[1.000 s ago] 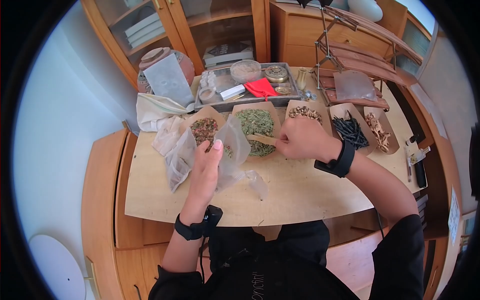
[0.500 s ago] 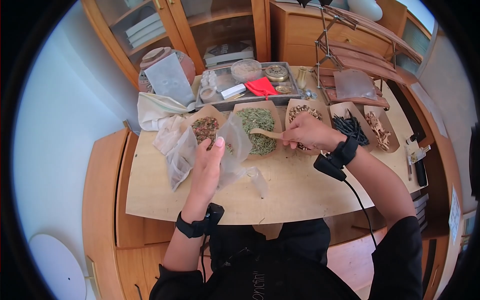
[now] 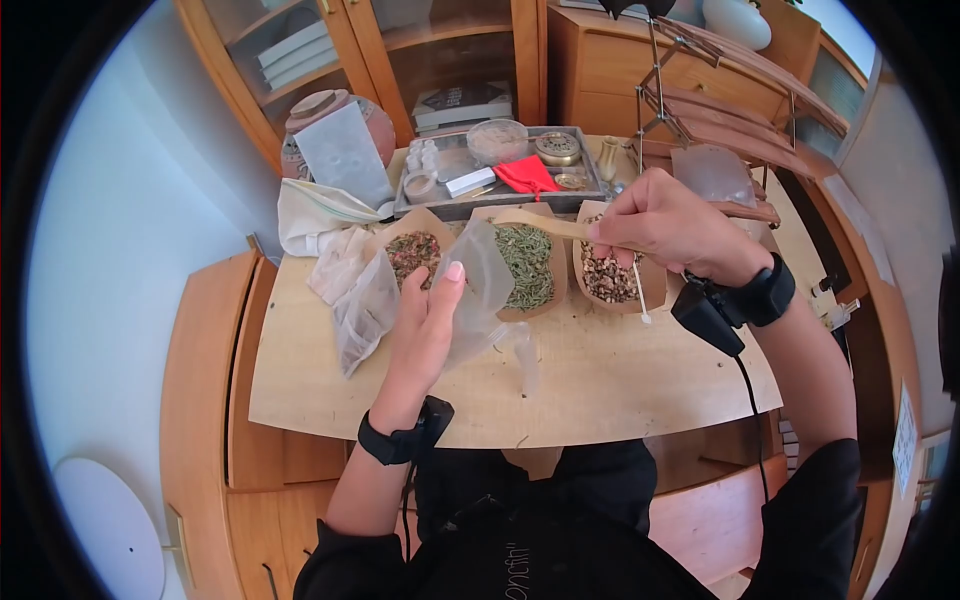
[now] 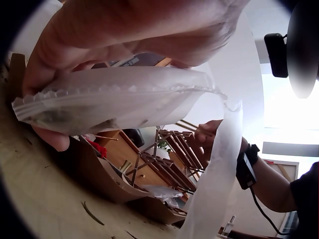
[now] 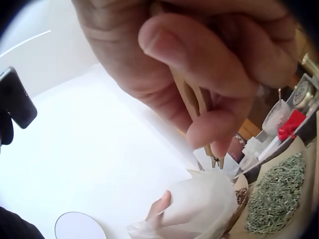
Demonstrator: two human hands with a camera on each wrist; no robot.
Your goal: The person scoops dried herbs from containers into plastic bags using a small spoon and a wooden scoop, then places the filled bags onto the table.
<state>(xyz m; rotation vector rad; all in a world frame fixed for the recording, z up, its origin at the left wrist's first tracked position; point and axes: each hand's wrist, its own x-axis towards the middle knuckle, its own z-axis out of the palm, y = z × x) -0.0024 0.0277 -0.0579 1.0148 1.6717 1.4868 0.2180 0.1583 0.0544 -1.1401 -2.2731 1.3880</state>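
Observation:
My left hand (image 3: 425, 330) holds a translucent zip bag (image 3: 472, 268) between thumb and fingers. A torn strip (image 4: 219, 164) hangs from the bag's end, and some dark bits show through its wall. With its fingers curled, my right hand (image 3: 690, 230) pinches pale wooden tongs (image 3: 555, 226) above the paper trays. Their tips point at the bag's mouth in the right wrist view, a small dark bit between them. Beneath are green dried herb (image 3: 530, 265) and brown chopped pieces (image 3: 612, 280); reddish dried flowers (image 3: 412, 248) lie left, partly behind the bag.
At the back stands a grey tray (image 3: 440, 212) with a red pouch (image 3: 527, 177) and small containers. A wooden folding rack (image 3: 710, 120) rises at right. Filled clear bags (image 3: 362, 325) and a cloth bag (image 3: 318, 218) lie left. A thin white strip (image 3: 640, 285) hangs below my right hand.
The right hand has risen and moved right, bringing the tongs up from the green herb to the bag's mouth. The left hand keeps its hold on the bag, almost in place.

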